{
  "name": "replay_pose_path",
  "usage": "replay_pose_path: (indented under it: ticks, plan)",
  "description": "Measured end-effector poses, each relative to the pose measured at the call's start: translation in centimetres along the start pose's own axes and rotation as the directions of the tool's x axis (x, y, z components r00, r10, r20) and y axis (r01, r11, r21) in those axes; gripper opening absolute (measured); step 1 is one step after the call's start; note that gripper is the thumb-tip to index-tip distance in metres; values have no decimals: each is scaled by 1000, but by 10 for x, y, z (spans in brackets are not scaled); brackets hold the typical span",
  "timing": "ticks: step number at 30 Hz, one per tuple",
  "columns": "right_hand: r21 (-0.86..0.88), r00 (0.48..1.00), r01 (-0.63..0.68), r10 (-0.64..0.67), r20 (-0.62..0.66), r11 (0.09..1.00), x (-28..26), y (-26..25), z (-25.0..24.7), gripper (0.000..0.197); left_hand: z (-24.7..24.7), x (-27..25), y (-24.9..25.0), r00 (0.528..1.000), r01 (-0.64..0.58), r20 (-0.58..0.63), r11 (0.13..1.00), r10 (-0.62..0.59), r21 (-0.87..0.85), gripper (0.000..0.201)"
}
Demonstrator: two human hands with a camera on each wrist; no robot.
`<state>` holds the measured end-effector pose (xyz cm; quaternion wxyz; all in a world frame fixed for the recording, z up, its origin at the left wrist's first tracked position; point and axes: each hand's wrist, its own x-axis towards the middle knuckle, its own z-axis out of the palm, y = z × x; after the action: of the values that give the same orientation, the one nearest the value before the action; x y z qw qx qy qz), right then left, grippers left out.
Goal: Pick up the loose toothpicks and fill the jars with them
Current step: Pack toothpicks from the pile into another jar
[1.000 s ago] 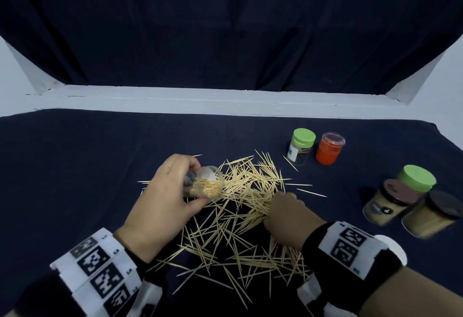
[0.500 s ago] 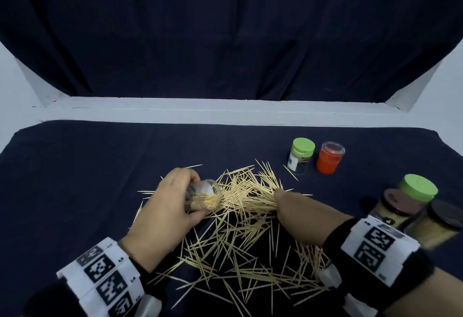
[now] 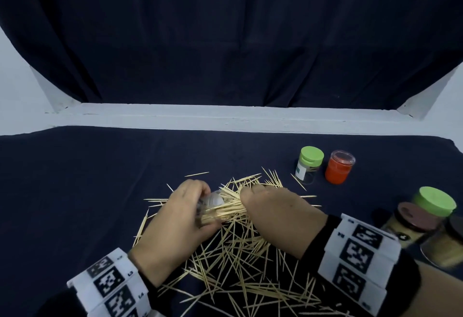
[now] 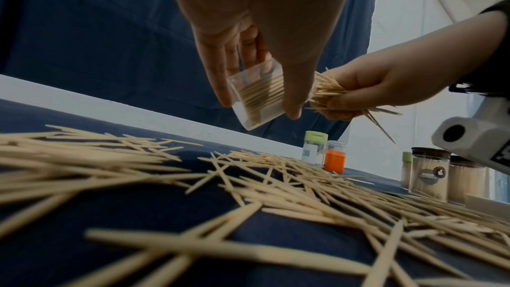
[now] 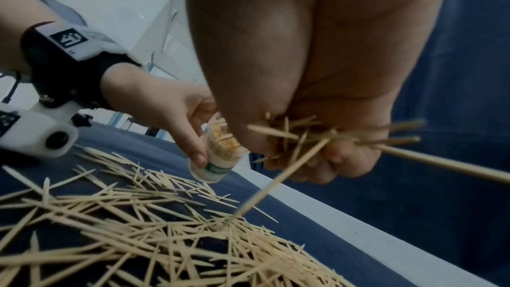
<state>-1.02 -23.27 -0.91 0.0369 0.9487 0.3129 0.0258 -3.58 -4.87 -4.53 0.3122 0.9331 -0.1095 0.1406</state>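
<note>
While the left hand (image 3: 175,219) gripped the clear plastic jar (image 4: 256,95) tipped on its side above the dark cloth (image 3: 75,191), its open mouth faced the right hand (image 3: 278,216). That hand's fingers were clamped on a bundle of toothpicks (image 4: 328,93) (a few stuck out crooked). The bundle lay nearly in line with the jar, its tips just at the mouth. Many loose toothpicks (image 3: 238,261) lay below.

Loose toothpicks (image 3: 235,261), lower centre: pale wood, matt. Tablecloth (image 3: 75,191): dark navy cloth, matt. Held jar (image 4: 256,95), centre frame: clear smooth plastic. Orange jar (image 3: 338,167), right: glossy translucent plastic. Green lid (image 3: 312,154) beside it: matt plastic.
</note>
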Motion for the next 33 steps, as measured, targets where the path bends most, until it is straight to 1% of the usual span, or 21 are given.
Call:
replay_pose_path:
  ticks: [2,3,4,5,7,8,10,12,13,15,17,19,20,23,25,27,29,31,33]
  plan:
    - [-29,998,10,-11,-63,1000,6,-6,1,33,3,0,0,1000,-17,3,1000,17,3,41]
    - [-18,998,-19,18,-52,1000,8,-9,2,33,4,0,1,1000,-18,-3,1000,18,0,41]
    - [-35,997,-10,7,-78,999,11,-11,5,31,5,0,2,1000,-13,-10,1000,13,-4,40]
    - [-65,993,0,-8,-116,998,14,-13,8,27,6,-1,3,1000,-10,-13,1000,10,-6,40]
    - [-82,991,11,-22,-134,997,17,-16,12,17,7,-1,3,1000,-22,0,1000,22,-1,41]
    - [-46,992,24,-29,-121,999,16,-19,8,16,8,-1,3,999,-30,16,1000,30,7,41]
    - [61,994,59,-52,-99,996,17,-19,2,24,9,0,1,999,-36,36,999,36,21,44]
    - [139,992,115,-106,-68,984,20,-9,3,31,9,2,-1,1000,-18,24,1000,18,14,45]
    - [240,994,103,-93,-55,965,21,-4,2,36,9,2,-2,1000,-2,10,1000,2,-2,46]
    - [419,997,63,-36,-72,906,22,6,-1,42,7,3,-3,1000,9,-14,1000,-10,-26,46]
    - [500,997,51,-13,-79,865,23,15,-4,34,6,3,-5,999,9,-33,1000,-10,-17,46]
    - [515,996,70,-36,-77,854,22,23,-5,23,4,3,-5,998,21,-51,1000,-22,-11,45]
    - [507,995,92,-57,-84,857,20,26,-5,21,3,2,-4,998,27,-57,1000,-28,-10,45]
    - [472,987,150,-106,-117,869,20,27,-1,20,3,3,-3,998,35,-57,999,-35,-6,44]
    - [462,983,175,-132,-125,869,23,23,1,20,5,3,-1,999,13,-41,1000,-14,-14,44]
    - [468,978,209,-174,-118,858,27,17,3,21,7,3,0,1000,-14,-24,1000,14,-23,43]
    - [518,976,216,-193,-98,828,28,15,0,23,7,2,2,1000,-17,-18,999,17,-28,43]
    - [601,983,183,-154,-100,778,27,18,-8,29,7,2,0,1000,-16,-28,999,15,-34,43]
    - [687,985,158,-64,-161,709,24,22,-15,42,7,3,-2,999,-13,-42,999,11,-36,44]
